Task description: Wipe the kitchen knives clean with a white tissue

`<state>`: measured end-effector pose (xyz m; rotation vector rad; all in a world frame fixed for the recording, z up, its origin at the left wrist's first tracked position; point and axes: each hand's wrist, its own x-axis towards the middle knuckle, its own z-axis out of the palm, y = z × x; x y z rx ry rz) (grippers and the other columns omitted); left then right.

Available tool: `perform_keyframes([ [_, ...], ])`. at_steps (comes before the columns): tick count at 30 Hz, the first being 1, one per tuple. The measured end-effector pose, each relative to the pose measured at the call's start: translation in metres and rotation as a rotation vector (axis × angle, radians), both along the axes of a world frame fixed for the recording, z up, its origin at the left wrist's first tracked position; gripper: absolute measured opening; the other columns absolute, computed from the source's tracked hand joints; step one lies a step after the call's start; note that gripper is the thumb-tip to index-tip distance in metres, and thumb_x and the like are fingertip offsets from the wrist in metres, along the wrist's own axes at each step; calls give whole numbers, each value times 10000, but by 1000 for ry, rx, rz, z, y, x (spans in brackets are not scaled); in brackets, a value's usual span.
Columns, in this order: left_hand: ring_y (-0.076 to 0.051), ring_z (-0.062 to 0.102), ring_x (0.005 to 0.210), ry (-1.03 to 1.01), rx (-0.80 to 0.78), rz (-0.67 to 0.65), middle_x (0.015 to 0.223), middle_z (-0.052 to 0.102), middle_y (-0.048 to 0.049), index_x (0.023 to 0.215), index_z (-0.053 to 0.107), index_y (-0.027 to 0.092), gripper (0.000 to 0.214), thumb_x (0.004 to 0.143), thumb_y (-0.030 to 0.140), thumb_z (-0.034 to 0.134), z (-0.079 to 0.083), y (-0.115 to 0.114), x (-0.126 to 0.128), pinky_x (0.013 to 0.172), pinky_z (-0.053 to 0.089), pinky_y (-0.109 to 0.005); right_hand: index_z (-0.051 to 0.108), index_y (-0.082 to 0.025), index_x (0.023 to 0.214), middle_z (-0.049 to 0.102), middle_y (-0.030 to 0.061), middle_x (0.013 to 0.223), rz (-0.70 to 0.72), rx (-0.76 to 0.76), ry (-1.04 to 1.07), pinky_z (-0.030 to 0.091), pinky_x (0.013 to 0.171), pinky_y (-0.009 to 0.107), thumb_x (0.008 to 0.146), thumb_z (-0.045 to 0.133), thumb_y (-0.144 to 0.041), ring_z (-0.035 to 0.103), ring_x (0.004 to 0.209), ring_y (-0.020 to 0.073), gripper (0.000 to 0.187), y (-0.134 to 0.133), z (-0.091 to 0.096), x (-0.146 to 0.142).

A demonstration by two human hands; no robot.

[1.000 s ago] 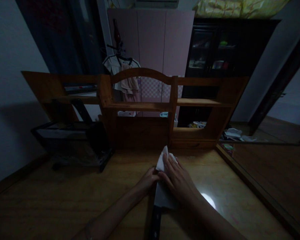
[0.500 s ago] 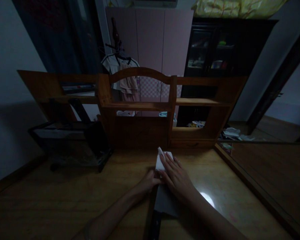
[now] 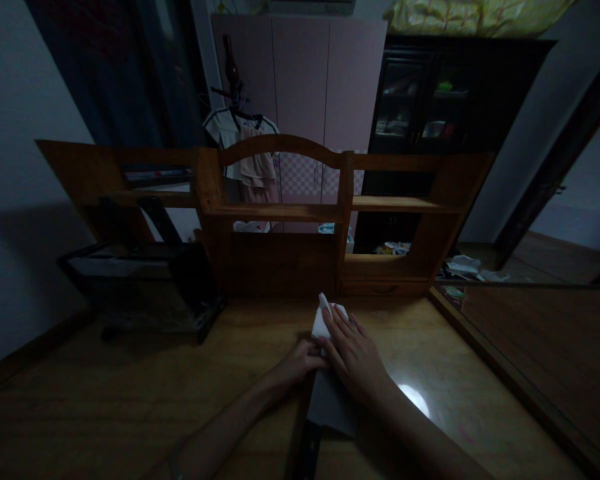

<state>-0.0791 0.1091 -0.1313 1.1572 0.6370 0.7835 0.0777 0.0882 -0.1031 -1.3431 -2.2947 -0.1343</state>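
Observation:
A cleaver (image 3: 331, 403) with a broad grey blade lies on the wooden tabletop, its black handle pointing towards me. Over the far part of the blade is a folded white paper tissue (image 3: 321, 325). My right hand (image 3: 353, 353) lies on the tissue, fingers stretched forward together, pressing it against the blade. At the blade's left side, my left hand (image 3: 300, 363) has its fingers closed by the blade edge and the near corner of the tissue. The blade's far end is hidden under the tissue and my right hand.
On the left of the tabletop (image 3: 180, 380) stands a dark-framed holder (image 3: 140, 287) with black handles sticking up. A wooden shelf unit (image 3: 275, 213) runs along the far edge. A raised wooden edge (image 3: 495, 367) borders the right side. Beyond are pink wardrobe doors (image 3: 300, 80) and a black cabinet (image 3: 470, 107).
My right hand and the tissue have shifted very slightly to the right over the blade. The left hand and the cleaver have barely moved.

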Motion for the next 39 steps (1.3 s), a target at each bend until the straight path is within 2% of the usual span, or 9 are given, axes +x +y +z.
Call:
perform_keyframes([
  [7,-210,592,850,66,-9,-6,863,664,-54,903,707,120,271,634,131,677,4,-1,-2,779,411,-287,194,-202,1494,254,57,1526,-16,39,13,244,1134,468,999,324,-374,197,1414,221,540,3,-2,2],
  [12,-193,580,797,84,-16,10,776,643,-34,823,695,119,210,616,155,707,-1,1,-2,740,401,-267,179,-200,1497,236,64,1530,-38,45,30,253,1128,470,1003,303,-380,202,1412,224,540,3,-3,3],
  [16,-181,590,794,68,-37,11,817,655,-38,859,697,125,242,618,144,710,-2,1,-2,732,409,-252,199,-196,1493,236,69,1529,-57,45,39,260,1122,483,1002,298,-397,200,1411,233,540,3,-3,2],
  [22,-201,626,808,-49,-77,-30,922,676,-77,1031,674,136,393,655,218,749,4,-3,-1,751,446,-282,207,-165,1489,258,104,1518,-204,69,99,245,1117,519,1006,300,-372,208,1409,250,534,9,-4,17],
  [25,-207,629,819,-48,-67,-11,924,682,-80,1020,683,127,388,646,203,751,3,-3,-1,752,453,-279,160,-196,1500,195,68,1541,-136,112,125,235,1132,491,1012,264,-307,166,1420,220,510,8,4,21],
  [29,-222,625,838,-4,-81,59,884,696,-73,964,702,116,340,629,163,737,-1,-3,-3,758,455,-287,152,-229,1500,220,24,1537,96,105,65,228,1153,440,1008,272,-268,188,1415,182,508,0,13,11],
  [32,-244,611,945,-48,-100,181,1005,696,-67,1068,670,138,497,578,104,746,-3,-3,-3,834,446,-309,193,-223,1493,238,36,1529,197,55,-1,245,1153,435,1001,323,-290,223,1406,191,513,-5,11,1],
  [34,-250,605,976,-84,-107,208,1048,690,-69,1101,653,143,554,559,81,752,-5,-1,-2,856,441,-315,214,-210,1488,253,46,1522,195,31,-12,256,1150,435,999,336,-292,232,1403,195,511,-6,8,-2],
  [39,-231,640,798,-83,-151,124,894,707,-102,966,691,83,382,591,125,747,-16,5,-1,753,458,-314,264,-193,1474,283,48,1513,110,37,4,272,1143,438,1001,319,-277,241,1400,196,483,-3,5,1],
])
